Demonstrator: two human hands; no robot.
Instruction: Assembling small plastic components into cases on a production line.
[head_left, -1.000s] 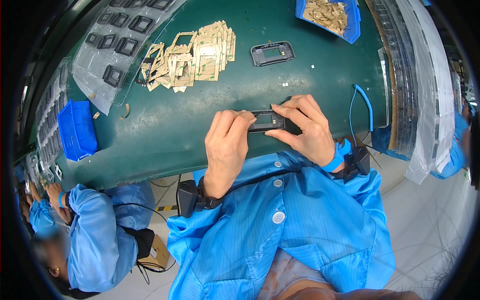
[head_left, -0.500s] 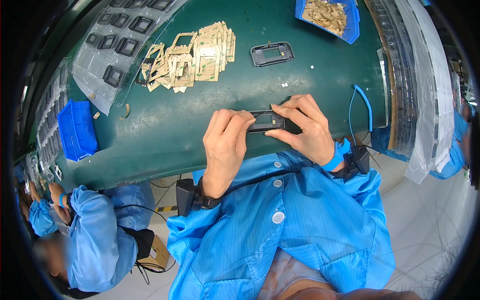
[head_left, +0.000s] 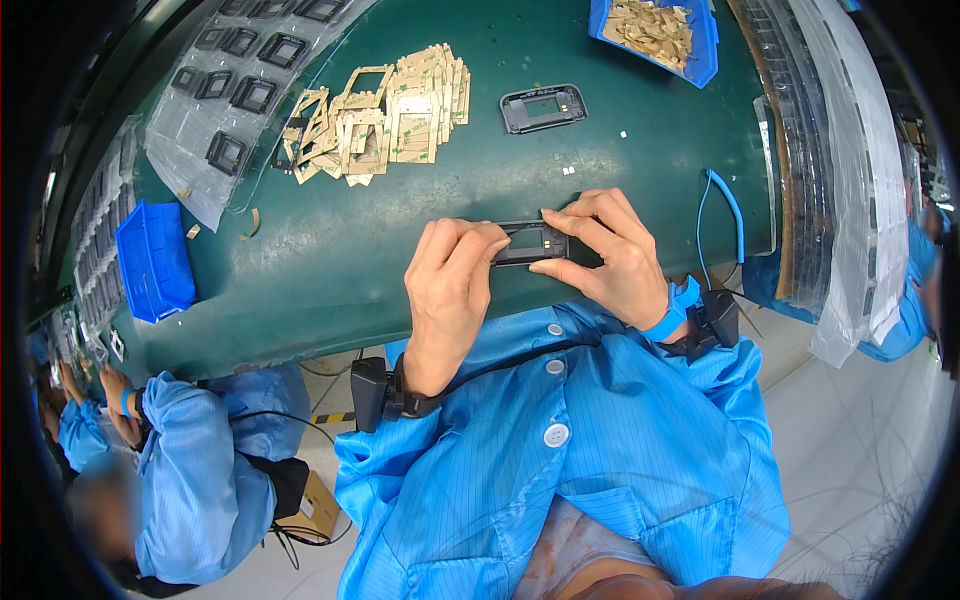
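Observation:
A black plastic frame (head_left: 527, 256) with a rectangular window lies between my hands, near the front edge of the green table. My left hand (head_left: 452, 275) is closed on the frame's left end, its fingers bent over that end. At the right end, my right hand (head_left: 617, 250) pinches it, thumb along the near edge and fingers on the far edge. Two small pale pads show beside the window. Farther off, a second black frame (head_left: 512, 117) of similar shape lies alone on the table. Between the two frames lie tiny white pieces (head_left: 569, 170).
Tan cut-out adhesive frames (head_left: 415, 125) are heaped at the far left. Beside them, a clear tray (head_left: 205, 150) carries black square parts. One blue bin (head_left: 155, 262) stands left; another (head_left: 705, 55), far right, contains tan scraps. A blue cord (head_left: 728, 200) and stacked trays (head_left: 800, 180) are right. Co-workers sit left.
My left hand has shifted very slightly left at the frame's end. The right hand's grip and the things on the table look the same.

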